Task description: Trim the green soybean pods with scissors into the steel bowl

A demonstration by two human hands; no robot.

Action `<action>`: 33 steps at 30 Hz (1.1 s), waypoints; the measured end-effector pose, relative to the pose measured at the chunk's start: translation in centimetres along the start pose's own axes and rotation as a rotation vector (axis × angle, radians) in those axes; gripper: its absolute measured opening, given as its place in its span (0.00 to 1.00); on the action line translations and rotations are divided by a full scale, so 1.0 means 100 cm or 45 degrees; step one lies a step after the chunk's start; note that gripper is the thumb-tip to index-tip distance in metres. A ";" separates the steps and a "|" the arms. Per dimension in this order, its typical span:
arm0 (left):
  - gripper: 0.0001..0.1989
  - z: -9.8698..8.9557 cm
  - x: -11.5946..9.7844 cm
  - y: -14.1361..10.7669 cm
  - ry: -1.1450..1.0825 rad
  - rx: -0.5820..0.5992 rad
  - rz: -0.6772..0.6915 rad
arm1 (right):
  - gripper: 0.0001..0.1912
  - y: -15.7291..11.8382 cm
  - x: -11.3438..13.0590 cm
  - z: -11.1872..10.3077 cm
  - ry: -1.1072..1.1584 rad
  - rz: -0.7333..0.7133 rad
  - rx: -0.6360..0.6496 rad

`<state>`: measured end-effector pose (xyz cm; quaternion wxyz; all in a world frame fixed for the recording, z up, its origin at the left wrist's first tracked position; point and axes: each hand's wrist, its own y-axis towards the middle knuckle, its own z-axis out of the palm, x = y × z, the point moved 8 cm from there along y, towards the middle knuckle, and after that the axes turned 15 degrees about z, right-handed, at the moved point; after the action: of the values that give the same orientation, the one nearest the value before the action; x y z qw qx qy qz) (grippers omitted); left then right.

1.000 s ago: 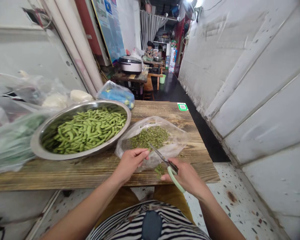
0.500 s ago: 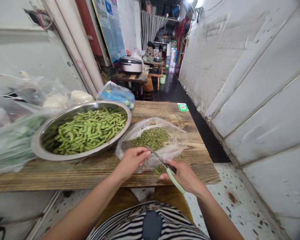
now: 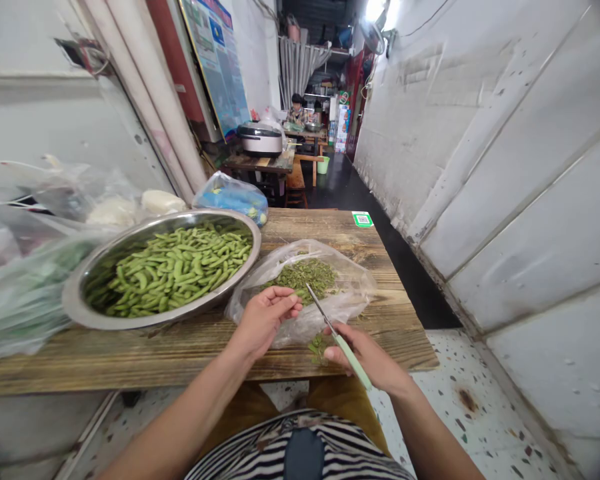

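Green-handled scissors (image 3: 349,355) sit in our right hand (image 3: 364,357), blades shut, tips pointing up and left over a clear plastic bag (image 3: 347,293). Right fingers (image 3: 347,345) wrap the handle firmly; the scissors are the only thing they hold. Left hand (image 3: 265,319) is at the near edge of the bag, palm turned up, fingers (image 3: 286,301) half curled. We can't tell if they pinch anything small.

Bag lies flat and crumpled on a rough wooden table (image 3: 130,357), right of centre. Chopped green bits (image 3: 300,277) form a heap inside it. A small pile of the same bits (image 3: 319,348) sits on the wood just past the bag's near edge, between our hands.

Steel bowl (image 3: 75,300) is just left of the bag, full of green pods (image 3: 173,270). Further left, a clear bag of greens (image 3: 25,300) leans against the bowl's rim. Behind the bowl are white bundles (image 3: 163,202) and a blue-filled plastic bag (image 3: 227,200). Green QR sticker (image 3: 363,219) is on the far table edge.

Down the narrow corridor, a rice cooker (image 3: 260,140) stands on a small table, and another person (image 3: 297,113) sits well beyond it. White panelled wall (image 3: 505,167) runs along the right.
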<state>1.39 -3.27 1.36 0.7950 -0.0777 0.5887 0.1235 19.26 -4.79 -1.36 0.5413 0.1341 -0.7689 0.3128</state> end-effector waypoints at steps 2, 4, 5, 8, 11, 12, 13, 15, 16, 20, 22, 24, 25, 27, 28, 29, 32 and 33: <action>0.20 0.001 0.002 -0.001 -0.030 -0.013 -0.003 | 0.25 -0.002 0.005 0.002 -0.032 -0.033 0.013; 0.19 0.002 0.002 -0.002 -0.042 -0.005 -0.008 | 0.25 -0.002 0.008 0.004 -0.025 -0.039 0.041; 0.19 0.002 0.003 -0.002 -0.042 0.000 -0.011 | 0.25 -0.002 0.009 0.004 -0.014 -0.036 0.052; 0.18 0.002 0.003 -0.003 -0.032 0.004 -0.024 | 0.25 0.000 0.010 0.006 0.041 -0.012 0.076; 0.18 0.002 0.005 -0.005 -0.037 -0.011 -0.045 | 0.24 0.001 0.008 0.009 0.106 0.023 0.109; 0.18 0.002 0.006 -0.005 -0.039 -0.016 -0.053 | 0.23 0.002 0.007 0.010 0.131 0.040 0.119; 0.19 0.002 0.006 -0.006 -0.039 -0.021 -0.061 | 0.23 0.002 0.007 0.010 0.155 0.058 0.127; 0.19 0.002 0.007 -0.007 -0.034 -0.021 -0.076 | 0.22 0.003 0.005 0.010 0.190 0.092 0.131; 0.18 0.002 0.007 -0.007 -0.031 -0.019 -0.077 | 0.22 0.003 0.005 0.009 0.199 0.104 0.126; 0.18 -0.002 0.000 -0.005 0.002 -0.027 -0.013 | 0.25 0.002 0.003 0.004 0.195 0.140 0.102; 0.19 -0.005 -0.003 -0.003 0.034 -0.042 0.016 | 0.27 0.002 0.003 0.003 0.187 0.142 0.124; 0.19 -0.006 -0.004 -0.003 0.056 -0.045 0.022 | 0.28 0.002 0.005 0.003 0.159 0.122 0.143; 0.19 -0.006 -0.004 -0.003 0.056 -0.040 0.020 | 0.27 0.002 0.007 0.003 0.138 0.100 0.140; 0.19 -0.004 -0.004 -0.005 0.047 -0.022 0.014 | 0.26 0.001 0.012 0.002 0.086 0.040 0.114; 0.19 -0.003 -0.003 -0.005 0.042 -0.013 0.010 | 0.26 0.000 0.015 0.002 0.059 0.010 0.100; 0.19 -0.002 -0.003 -0.006 0.038 -0.003 0.007 | 0.25 0.000 0.018 0.002 0.039 -0.015 0.091; 0.20 -0.001 -0.002 -0.007 0.038 0.011 0.003 | 0.23 -0.001 0.018 0.004 0.049 -0.023 0.105; 0.20 -0.001 -0.002 -0.007 0.037 0.014 0.000 | 0.22 0.000 0.017 0.005 0.076 -0.002 0.120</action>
<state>1.44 -4.03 1.48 0.7867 -0.0752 0.6010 0.1192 18.29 -4.92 0.06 0.5573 0.1507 -0.7368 0.3519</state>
